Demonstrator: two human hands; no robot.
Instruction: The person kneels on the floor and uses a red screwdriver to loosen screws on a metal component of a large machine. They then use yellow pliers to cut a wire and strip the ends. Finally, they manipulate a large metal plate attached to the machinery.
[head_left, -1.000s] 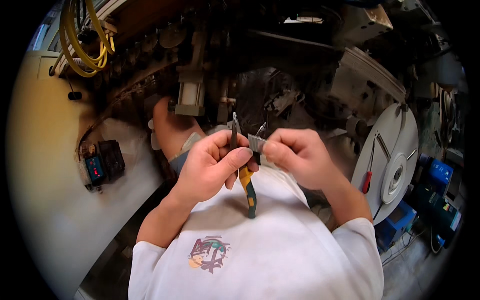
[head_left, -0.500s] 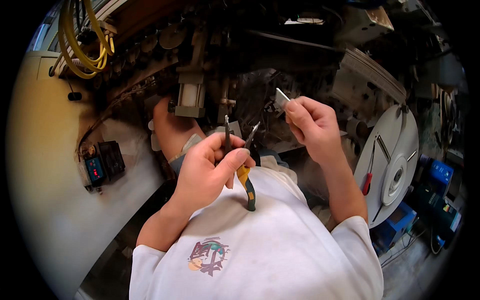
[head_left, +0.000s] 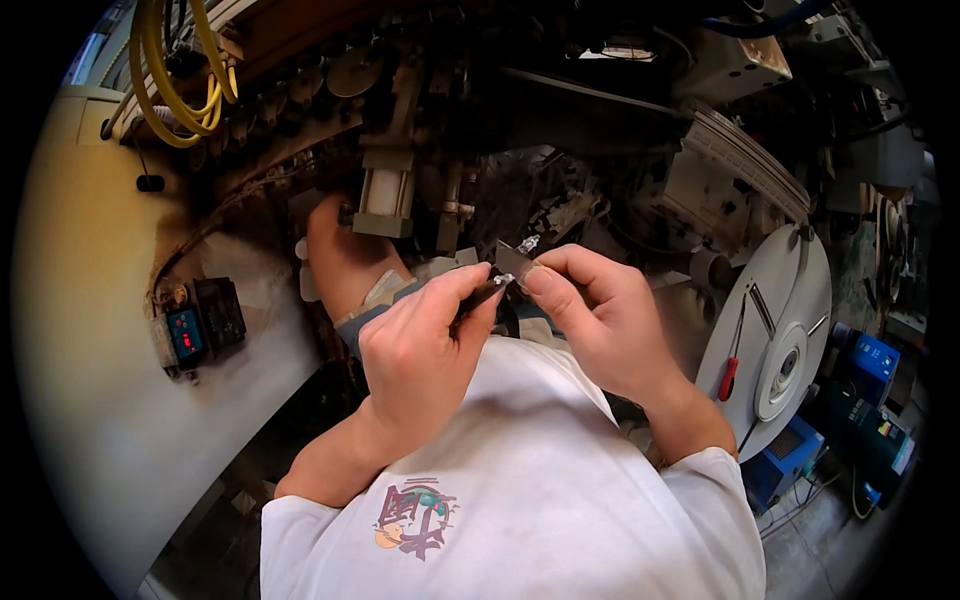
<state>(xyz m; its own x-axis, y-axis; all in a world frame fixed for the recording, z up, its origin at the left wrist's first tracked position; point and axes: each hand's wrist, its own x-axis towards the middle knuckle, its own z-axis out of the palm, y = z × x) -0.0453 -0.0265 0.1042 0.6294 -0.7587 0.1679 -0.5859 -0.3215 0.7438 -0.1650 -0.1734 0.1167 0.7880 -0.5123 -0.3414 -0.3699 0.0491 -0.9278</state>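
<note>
My left hand is closed around a pair of pliers, whose handles it now mostly hides. A shiny jaw tip of the pliers shows just beyond its fingers. Another bright metal bit lies behind the plate; I cannot tell whether it is the other jaw. Between thumb and forefinger, my right hand pinches a small thin grey flat plate. The plate meets the jaw area in front of my chest, with the two hands close together. Whether the jaws grip it cannot be made out.
A large white reel stands at the right, with a red-handled screwdriver against it. Dark machinery with a cylinder spans the far side. At the left are a pale cabinet, a small digital display and yellow hoses.
My right hand has come down and left with the plate. My left hand has turned and brought the pliers' tips over to it; the yellow-and-green handle has gone out of sight.
</note>
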